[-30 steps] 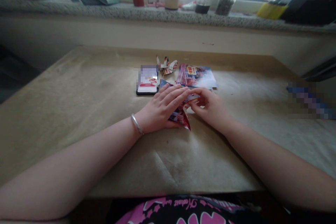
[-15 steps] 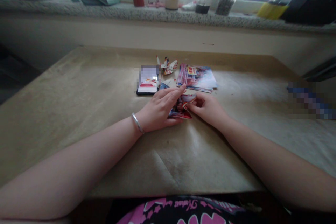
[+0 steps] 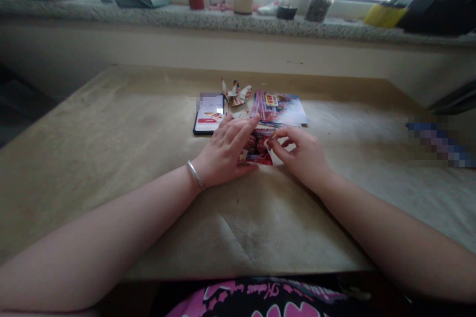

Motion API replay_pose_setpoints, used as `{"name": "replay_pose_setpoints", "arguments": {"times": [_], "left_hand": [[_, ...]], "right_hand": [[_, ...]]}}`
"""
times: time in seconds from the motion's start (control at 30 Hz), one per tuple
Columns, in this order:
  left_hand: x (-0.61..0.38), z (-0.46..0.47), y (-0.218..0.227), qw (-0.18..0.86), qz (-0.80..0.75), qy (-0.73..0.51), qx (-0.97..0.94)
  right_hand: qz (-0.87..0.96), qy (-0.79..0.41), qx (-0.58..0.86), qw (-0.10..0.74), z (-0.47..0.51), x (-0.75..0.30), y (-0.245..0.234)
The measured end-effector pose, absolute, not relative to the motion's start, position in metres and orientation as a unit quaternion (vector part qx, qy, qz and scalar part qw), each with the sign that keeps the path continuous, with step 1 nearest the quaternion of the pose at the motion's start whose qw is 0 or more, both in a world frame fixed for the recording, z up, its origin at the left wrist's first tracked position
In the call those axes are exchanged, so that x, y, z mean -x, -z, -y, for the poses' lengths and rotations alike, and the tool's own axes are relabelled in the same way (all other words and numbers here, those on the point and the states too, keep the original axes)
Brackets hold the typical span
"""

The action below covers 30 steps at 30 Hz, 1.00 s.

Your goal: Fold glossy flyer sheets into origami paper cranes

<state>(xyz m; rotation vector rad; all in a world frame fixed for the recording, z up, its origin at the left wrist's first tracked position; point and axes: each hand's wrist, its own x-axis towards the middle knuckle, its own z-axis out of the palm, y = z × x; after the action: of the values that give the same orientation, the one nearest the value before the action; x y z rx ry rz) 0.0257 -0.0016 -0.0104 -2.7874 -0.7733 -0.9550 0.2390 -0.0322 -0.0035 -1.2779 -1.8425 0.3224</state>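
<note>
While pressing printed paper [image 3: 260,152] onto the table [image 3: 186,237] with loosely spread fingers of the left hand [image 3: 225,146], pinches its right edge between fingers of the right hand [image 3: 303,156]. Looks part-folded, more creasing probably left; lies before a seemingly finished folded shape [image 3: 237,94] and flat sheets [image 3: 284,108].

From the centre of the view, between one and two o'clock, the yellow label [image 3: 271,99] on the stack of printed papers [image 3: 292,113] shows what look like the digits 6, 8 and 9, turned sideways. At six o'clock, script on the garment [image 3: 273,304] cannot be made out; at ten, characters on the phone [image 3: 208,115] are too small to read
</note>
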Motion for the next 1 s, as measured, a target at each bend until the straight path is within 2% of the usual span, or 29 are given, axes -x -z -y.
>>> {"name": "replay_pose_setpoints", "arguments": {"times": [0.2,0.67,0.83,1.0], "left_hand": [[-0.0260,-0.0020,0.0139,0.058,0.253,0.352,0.899],[-0.0282,0.0007,0.0089,0.039,0.255,0.390,0.884],[-0.0270,-0.0016,0.0120,-0.012,0.272,0.395,0.878],[-0.0265,-0.0037,0.0126,-0.077,0.264,0.428,0.861]], "right_hand": [[0.717,-0.209,0.452,0.488,0.0291,-0.2397,0.0092],[0.641,-0.347,0.426,0.536,0.0337,-0.2353,0.0114],[0.635,-0.368,0.397,0.551,0.0341,-0.2337,0.0107],[0.675,-0.368,0.361,0.528,0.0369,-0.2343,0.0087]]}}
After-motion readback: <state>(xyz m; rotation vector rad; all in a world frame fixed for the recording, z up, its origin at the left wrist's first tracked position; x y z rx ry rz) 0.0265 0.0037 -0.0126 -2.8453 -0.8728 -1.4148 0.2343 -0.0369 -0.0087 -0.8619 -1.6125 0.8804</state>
